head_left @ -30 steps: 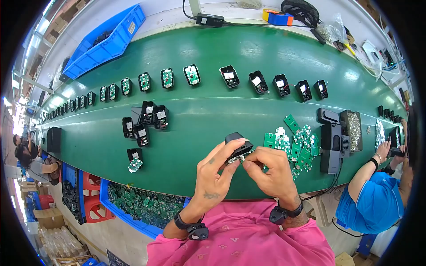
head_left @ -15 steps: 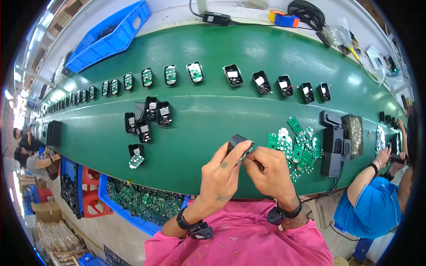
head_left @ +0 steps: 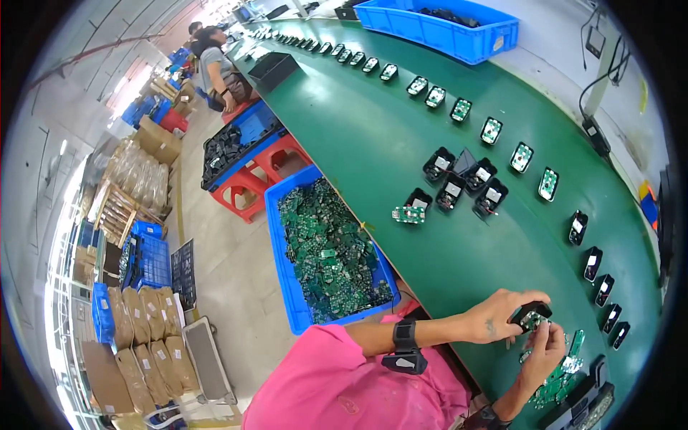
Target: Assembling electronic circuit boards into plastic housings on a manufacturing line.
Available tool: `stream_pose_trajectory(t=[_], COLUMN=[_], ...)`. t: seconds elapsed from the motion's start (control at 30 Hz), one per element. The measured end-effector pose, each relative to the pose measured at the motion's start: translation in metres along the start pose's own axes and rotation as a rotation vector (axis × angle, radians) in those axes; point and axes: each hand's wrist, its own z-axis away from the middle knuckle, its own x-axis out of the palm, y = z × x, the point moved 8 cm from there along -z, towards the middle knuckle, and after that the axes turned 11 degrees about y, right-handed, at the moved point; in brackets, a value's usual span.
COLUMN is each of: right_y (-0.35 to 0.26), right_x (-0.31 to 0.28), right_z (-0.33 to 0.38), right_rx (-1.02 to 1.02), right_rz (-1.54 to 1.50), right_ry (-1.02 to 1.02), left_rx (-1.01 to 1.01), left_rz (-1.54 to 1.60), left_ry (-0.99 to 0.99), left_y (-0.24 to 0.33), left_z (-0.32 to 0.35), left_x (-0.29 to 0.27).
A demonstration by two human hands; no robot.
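Observation:
My left hand (head_left: 496, 316) is closed round a small black plastic case (head_left: 543, 309) over the near edge of the green table. A green circuit board (head_left: 531, 321) shows at the open side of the case. Pinched fingers of my right hand (head_left: 542, 355) are at the board's edge; the fingertips partly cover it. Beside and beneath my right hand lies a pile of loose green circuit boards (head_left: 571, 362), partly hidden by the hand. Further along, a group of open black cases (head_left: 451, 191) stands together, and one circuit board (head_left: 409, 214) rests against a case there.
A long row of black cases with boards (head_left: 491, 131) runs along the table (head_left: 358, 136). Cases without boards on top (head_left: 592, 263) continue it at right. A blue bin full of boards (head_left: 292, 304) stands at the table's near edge. Another blue bin (head_left: 459, 39) sits at the far side.
The view has swung to the left, bringing the floor and board bin into fuller sight. Both hands still hold the case together, now turned so its board side shows.

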Motion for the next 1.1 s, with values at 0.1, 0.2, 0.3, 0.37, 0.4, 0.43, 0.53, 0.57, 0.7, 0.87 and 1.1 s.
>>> stream_pose_trajectory(t=[0.1, 0.2, 0.3, 0.37, 0.4, 0.43, 0.53, 0.57, 0.7, 0.87, 1.1], right_y=[-0.016, -0.025, -0.022, -0.009, -0.009, -0.011, -0.025, -0.033, -0.042, -0.071, -0.088], right_x=[-0.010, 0.001, 0.000, -0.009, -0.014, -0.016, 0.005, 0.010, 0.014, 0.013, 0.027], right_z=[0.007, 0.013, 0.010, 0.004, -0.001, -0.001, 0.005, 0.010, 0.020, 0.027, 0.022], right_rx=[-0.089, -0.132, -0.202, -0.044, -0.077, -0.081, -0.028, -0.028, -0.096, -0.294, -0.342], right_rz=[-0.072, -0.140, -0.057, -0.082, -0.042, -0.039, -0.030, -0.028, 0.178, 0.381, 0.277], right_ry=[0.149, 0.199, 0.146, 0.216, 0.234, 0.242, -0.092, -0.082, -0.035, 0.093, 0.145], left_rx=[-0.002, -0.036, 0.025, 0.079, 0.026, 0.029, 0.452, 0.429, 0.326, 0.471, 0.058], left_rz=[-0.073, -0.004, 0.051, -0.017, -0.039, -0.034, -0.285, -0.330, -0.349, -0.377, -0.084], left_ry=[0.004, -0.014, -0.002, -0.012, -0.040, -0.047, 0.111, 0.136, 0.169, 0.230, 0.098], left_y=[0.000, 0.001, 0.006, 0.010, 0.007, 0.002, 0.015, 0.013, 0.011, 0.024, 0.008], left_z=[-0.004, -0.007, -0.008, -0.005, -0.004, -0.005, -0.002, -0.002, -0.003, -0.001, -0.002], left_x=[0.003, 0.010, 0.007, 0.002, 0.002, 0.004, 0.004, 0.006, 0.006, 0.008, -0.004])
